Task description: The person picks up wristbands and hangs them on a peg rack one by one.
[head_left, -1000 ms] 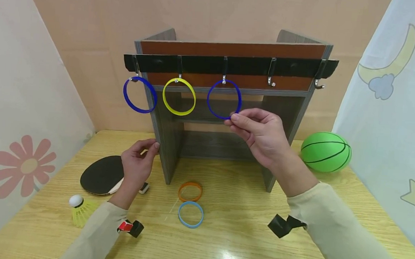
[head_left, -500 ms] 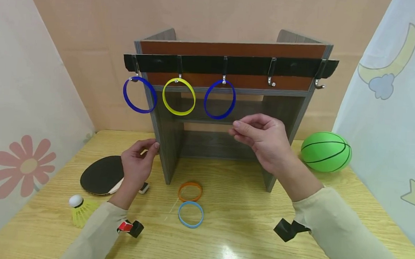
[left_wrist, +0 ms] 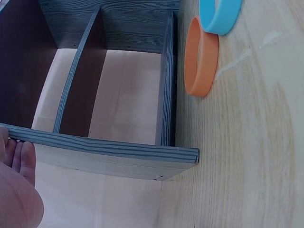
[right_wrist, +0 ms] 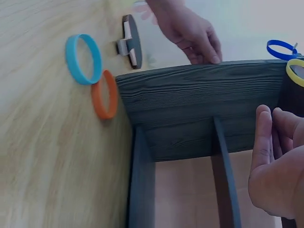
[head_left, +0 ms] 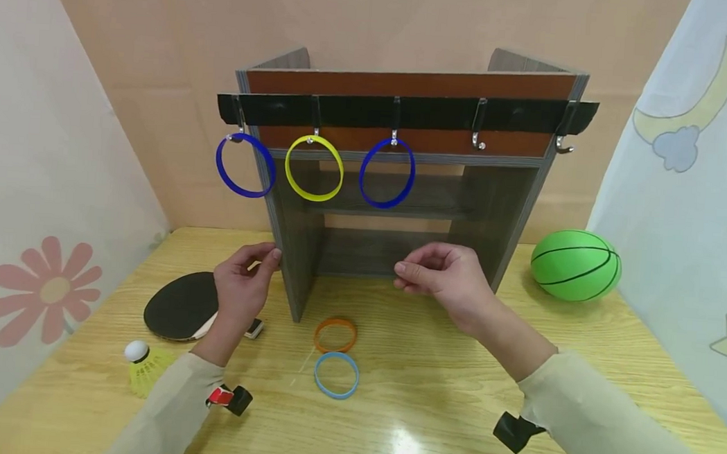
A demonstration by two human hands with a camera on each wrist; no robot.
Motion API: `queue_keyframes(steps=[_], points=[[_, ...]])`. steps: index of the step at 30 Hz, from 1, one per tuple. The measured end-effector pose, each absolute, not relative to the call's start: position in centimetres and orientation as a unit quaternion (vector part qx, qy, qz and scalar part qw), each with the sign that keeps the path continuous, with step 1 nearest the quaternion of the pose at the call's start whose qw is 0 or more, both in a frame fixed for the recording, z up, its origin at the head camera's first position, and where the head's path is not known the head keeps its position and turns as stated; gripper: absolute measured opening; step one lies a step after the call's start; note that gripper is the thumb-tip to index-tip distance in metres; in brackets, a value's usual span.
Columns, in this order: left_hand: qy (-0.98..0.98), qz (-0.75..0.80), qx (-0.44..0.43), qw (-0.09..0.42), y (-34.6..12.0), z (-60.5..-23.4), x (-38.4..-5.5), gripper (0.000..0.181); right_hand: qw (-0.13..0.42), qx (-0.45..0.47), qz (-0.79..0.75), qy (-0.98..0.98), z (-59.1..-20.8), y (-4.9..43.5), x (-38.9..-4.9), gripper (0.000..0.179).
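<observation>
My left hand grips the front edge of the left side panel of a grey wooden shelf unit. In the right wrist view, the thumb of that left hand lies on the panel's edge. My right hand is in front of the lower shelf opening, fingers loosely bent and holding nothing. Above it, a dark blue wristband hangs from the middle hook. A yellow wristband and another blue wristband hang from hooks further left. On the table, an orange wristband touches a light blue one.
Two bare hooks, one inner and one outer, are at the right of the black rail. A green ball sits at the right. A black paddle and a yellow shuttlecock lie at the left.
My right hand has let go of the blue wristband on the middle hook and moved down. That wristband has swung slightly left. My left hand keeps its place on the panel.
</observation>
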State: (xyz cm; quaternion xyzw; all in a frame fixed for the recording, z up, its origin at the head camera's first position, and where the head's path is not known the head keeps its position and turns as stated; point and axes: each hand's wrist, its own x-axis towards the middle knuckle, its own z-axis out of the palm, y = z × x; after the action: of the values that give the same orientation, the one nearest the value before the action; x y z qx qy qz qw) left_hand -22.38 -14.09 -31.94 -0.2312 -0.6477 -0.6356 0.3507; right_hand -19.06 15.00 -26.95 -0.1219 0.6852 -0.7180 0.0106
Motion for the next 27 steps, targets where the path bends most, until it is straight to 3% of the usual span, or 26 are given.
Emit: queue_keyframes(steps=[8, 27], points=[[-0.647, -0.634, -0.23, 0.356, -14.1, -31.9, -22.3, 0.01, 0.038, -0.119, -0.687, 0.715, -30.0, 14.7, -18.7, 0.019], [-0.633, -0.646, -0.239, 0.354, -14.1, -32.3, -22.7, 0.009, 0.126, -0.127, -0.654, 0.735, -36.6, 13.6, -16.7, 0.02]])
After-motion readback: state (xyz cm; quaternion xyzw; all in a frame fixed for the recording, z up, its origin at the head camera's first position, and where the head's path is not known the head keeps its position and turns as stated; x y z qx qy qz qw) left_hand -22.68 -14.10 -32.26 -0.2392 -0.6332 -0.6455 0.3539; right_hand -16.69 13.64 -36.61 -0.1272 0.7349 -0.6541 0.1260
